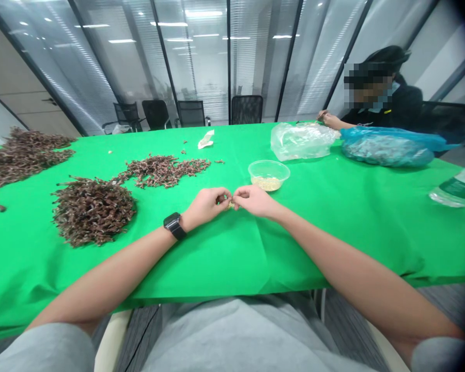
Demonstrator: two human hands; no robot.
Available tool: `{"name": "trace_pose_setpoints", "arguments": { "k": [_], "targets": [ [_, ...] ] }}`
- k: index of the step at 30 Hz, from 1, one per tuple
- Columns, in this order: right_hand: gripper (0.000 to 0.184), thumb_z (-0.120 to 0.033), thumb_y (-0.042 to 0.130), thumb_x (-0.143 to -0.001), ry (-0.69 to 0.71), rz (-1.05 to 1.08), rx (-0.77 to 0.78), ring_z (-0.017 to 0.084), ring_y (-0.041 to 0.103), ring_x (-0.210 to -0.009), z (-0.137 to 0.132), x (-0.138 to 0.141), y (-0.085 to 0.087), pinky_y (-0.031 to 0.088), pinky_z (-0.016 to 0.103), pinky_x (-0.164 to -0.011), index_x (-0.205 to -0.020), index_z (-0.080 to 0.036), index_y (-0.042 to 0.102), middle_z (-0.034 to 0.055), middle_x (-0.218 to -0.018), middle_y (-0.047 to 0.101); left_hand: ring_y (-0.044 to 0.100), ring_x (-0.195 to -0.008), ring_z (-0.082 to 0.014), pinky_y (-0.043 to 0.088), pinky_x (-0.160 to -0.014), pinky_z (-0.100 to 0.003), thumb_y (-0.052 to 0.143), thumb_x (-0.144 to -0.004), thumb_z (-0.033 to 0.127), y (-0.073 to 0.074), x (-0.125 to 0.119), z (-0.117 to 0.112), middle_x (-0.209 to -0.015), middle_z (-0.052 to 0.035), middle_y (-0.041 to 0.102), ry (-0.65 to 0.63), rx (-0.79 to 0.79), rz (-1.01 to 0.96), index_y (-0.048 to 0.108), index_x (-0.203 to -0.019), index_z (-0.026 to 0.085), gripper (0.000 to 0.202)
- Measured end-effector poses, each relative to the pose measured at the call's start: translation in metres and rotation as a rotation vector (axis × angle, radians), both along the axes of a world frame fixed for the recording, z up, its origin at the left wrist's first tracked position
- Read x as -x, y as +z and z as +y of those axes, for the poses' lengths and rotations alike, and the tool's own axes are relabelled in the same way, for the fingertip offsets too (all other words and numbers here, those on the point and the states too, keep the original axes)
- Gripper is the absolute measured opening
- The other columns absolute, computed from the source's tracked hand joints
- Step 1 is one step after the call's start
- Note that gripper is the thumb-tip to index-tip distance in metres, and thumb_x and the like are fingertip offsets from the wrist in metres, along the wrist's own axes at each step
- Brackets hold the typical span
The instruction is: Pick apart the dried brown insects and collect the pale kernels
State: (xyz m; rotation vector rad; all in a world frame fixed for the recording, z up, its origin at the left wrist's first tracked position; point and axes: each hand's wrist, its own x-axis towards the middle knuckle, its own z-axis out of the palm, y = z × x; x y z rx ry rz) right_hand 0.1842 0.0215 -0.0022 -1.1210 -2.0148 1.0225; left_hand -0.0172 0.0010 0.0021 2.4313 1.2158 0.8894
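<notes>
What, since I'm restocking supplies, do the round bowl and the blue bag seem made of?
The bowl looks like clear, glossy plastic, probably: its yellowish contents show through the wall. The blue bag seems thin, shiny plastic film, wrinkled and partly see-through; exact plastics can't be told.

On the table [201, 263], heaps [95, 211] lie left, a bottle [459, 187] right, a bowl [284, 176] between.

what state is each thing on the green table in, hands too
left hand: pinched shut at yellow bits
right hand: pinched shut there too
bowl: uncovered, partly filled
clear bag: crumpled
blue bag: bulging
white scrap: crumpled
brown piles: loosely heaped
bottle: cap end unseen
</notes>
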Motion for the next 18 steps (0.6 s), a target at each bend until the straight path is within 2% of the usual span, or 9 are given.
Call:
{"name": "trace_pose_setpoints", "arguments": {
  "k": [4,6,10,14,18],
  "targets": [
    [0.015,-0.022,0.057,-0.079,-0.034,0.012,-0.038,0.012,0.054,-0.058,-0.001,0.0,0.0031,0.039,0.022,-0.056,-0.069,-0.016,0.065,0.0001,-0.064,0.067,0.046,-0.059,-0.0098,0.034,-0.058,-0.024,0.063,-0.09,0.034,0.0,-0.0029,-0.0007,-0.064,0.0034,0.055,0.025,0.102,-0.128,0.068,-0.092,0.017,0.018],
    [0.015,-0.024,0.057,-0.079,-0.091,0.011,-0.089,0.012,0.052,-0.058,-0.0001,-0.0006,0.0053,0.037,0.023,-0.056,-0.069,-0.016,0.064,-0.0004,-0.063,0.065,0.047,-0.058,-0.0099,0.036,-0.056,-0.024,0.063,-0.088,0.034,-0.0006,-0.0043,0.0017,-0.068,0.003,0.056,0.019,0.259,-0.288,0.064,-0.097,0.017,0.019],
    [0.016,-0.025,0.056,-0.08,-0.174,0.005,-0.163,0.013,0.053,-0.06,0.0026,-0.0024,0.0071,0.036,0.024,-0.057,-0.071,-0.016,0.066,0.0004,-0.064,0.065,0.052,-0.057,-0.0096,0.041,-0.053,-0.025,0.05,-0.093,0.029,-0.0012,-0.005,0.0079,-0.085,-0.0032,0.065,-0.029,0.62,-0.657,0.059,-0.103,0.018,0.017],
    [0.017,-0.025,0.056,-0.08,-0.176,-0.011,-0.233,0.012,0.052,-0.061,0.0016,-0.0019,0.0071,0.035,0.025,-0.058,-0.07,-0.016,0.066,0.0001,-0.063,0.064,0.068,-0.071,-0.0139,0.053,-0.067,-0.027,0.054,-0.096,0.03,0.0021,-0.0031,0.0066,-0.101,-0.0101,0.073,-0.077,0.799,-0.827,0.057,-0.102,0.017,0.014],
    [0.017,-0.024,0.057,-0.08,-0.213,0.008,-0.298,0.013,0.054,-0.062,-0.001,-0.0011,0.0088,0.038,0.025,-0.061,-0.07,-0.016,0.068,0.001,-0.064,0.065,0.072,-0.085,-0.0178,0.056,-0.082,-0.031,0.066,-0.093,0.034,0.0035,0.0,0.0052,-0.103,-0.0123,0.075,-0.071,0.813,-0.882,0.056,-0.098,0.016,0.021]
  ]
}}
